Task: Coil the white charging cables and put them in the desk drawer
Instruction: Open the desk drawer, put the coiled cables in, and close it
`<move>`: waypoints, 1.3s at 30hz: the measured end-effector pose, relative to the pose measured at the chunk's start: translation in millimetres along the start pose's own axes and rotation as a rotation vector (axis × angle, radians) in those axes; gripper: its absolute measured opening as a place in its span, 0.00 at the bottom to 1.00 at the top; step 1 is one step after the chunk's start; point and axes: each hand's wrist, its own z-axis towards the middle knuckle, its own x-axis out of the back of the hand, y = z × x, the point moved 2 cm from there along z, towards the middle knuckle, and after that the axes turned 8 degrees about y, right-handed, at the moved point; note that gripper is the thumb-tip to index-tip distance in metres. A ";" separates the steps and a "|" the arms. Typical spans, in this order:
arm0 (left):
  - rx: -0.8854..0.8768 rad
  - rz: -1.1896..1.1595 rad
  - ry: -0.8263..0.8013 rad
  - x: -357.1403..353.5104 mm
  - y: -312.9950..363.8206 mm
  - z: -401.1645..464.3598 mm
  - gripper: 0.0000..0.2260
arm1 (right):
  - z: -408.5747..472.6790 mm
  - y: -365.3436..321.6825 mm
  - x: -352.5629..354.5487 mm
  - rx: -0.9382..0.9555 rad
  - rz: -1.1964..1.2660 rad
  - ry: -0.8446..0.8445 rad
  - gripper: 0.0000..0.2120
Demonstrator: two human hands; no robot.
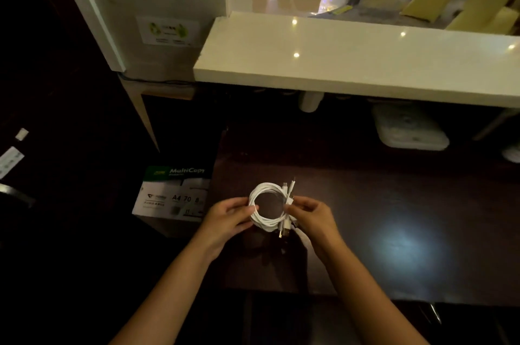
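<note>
A round coil of white charging cables (266,221) hangs just above the dark wooden desk (394,218). My left hand (229,216) pinches the coil's left side. On the coil's right side, my right hand (313,216) grips where several connector ends stick out above and below the loop. A loose white end trails down under my right wrist. No drawer can be made out; the desk's front edge runs below my forearms in deep shadow.
A box of MultiCopy A4 paper (173,195) stands on the floor left of the desk. A white counter ledge (351,60) overhangs the desk's far side, with a white device (409,130) underneath it. The room is dim.
</note>
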 end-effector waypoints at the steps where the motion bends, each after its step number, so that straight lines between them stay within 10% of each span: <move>1: -0.006 0.012 -0.014 -4.9 -3.6 -8.5 0.16 | -11.0 2.4 8.3 -0.001 0.019 0.011 0.09; 23: -0.051 0.049 0.046 -77.4 -94.7 -171.9 0.11 | -137.4 66.0 134.7 0.069 -0.083 0.051 0.12; 39: 0.193 0.301 0.046 -54.1 -199.3 -124.5 0.14 | -89.3 201.3 126.0 -0.276 -0.074 -0.049 0.06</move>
